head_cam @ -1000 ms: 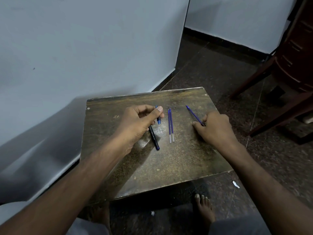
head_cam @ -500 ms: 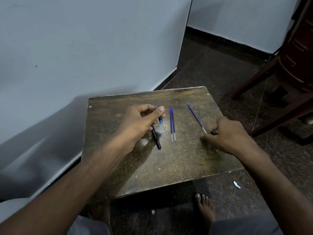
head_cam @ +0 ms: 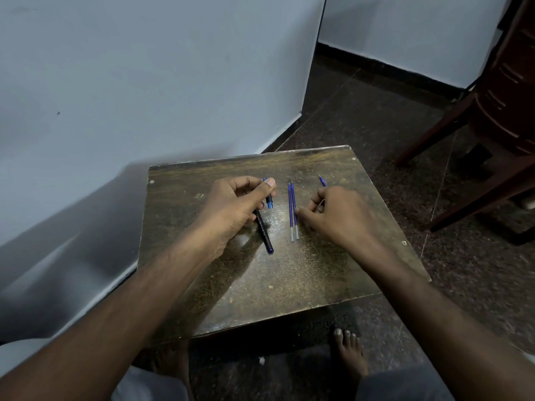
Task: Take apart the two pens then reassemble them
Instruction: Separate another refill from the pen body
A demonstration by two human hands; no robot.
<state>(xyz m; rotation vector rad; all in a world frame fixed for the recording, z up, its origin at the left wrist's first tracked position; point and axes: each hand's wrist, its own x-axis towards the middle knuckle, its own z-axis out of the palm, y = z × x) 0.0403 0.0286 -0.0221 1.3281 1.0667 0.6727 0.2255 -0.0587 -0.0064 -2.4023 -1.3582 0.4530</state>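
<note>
My left hand is shut on a black pen barrel, which slants toward me and ends in a blue tip. A short blue pen piece shows just beyond my left thumb; I cannot tell whether it is held or lies on the table. Two blue refills lie side by side in the middle of the small wooden table. My right hand is curled over a third refill, of which only the far tip shows. Its thumb touches the pair of refills.
The table stands against a white wall on the left. A dark wooden chair stands on the floor at the right. My bare foot is on the dark floor below the table's near edge.
My right hand has moved left from the table's right side, now covers most of the third refill and reaches the pair. My left hand and the black barrel have stayed put.
</note>
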